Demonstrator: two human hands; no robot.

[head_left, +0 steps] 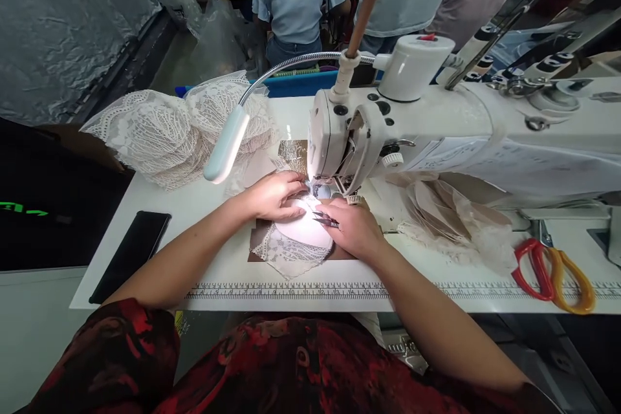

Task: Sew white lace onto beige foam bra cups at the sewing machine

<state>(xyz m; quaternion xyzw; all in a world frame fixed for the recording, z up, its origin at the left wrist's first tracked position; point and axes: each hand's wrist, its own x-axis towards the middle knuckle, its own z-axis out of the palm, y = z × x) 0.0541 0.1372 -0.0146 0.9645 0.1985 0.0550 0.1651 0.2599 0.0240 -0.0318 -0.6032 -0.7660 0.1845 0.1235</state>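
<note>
Under the needle area of the white sewing machine lies a white rounded cup piece with lace, like a bra cup. The lamp light washes out its upper part. My left hand grips its left edge near the presser foot, thumb on top and fingers curled toward the needle. From my right hand project the dark pointed blades of thread snips, held over the piece's right side. The snips' handles are hidden in the palm, and the right fingertips are close to the foot.
Stacked lace cups lie at left behind a gooseneck lamp. A black phone rests at the left edge. Beige fabric pieces and red-and-yellow-handled scissors lie right. A ruler strip runs along the front. People are beyond.
</note>
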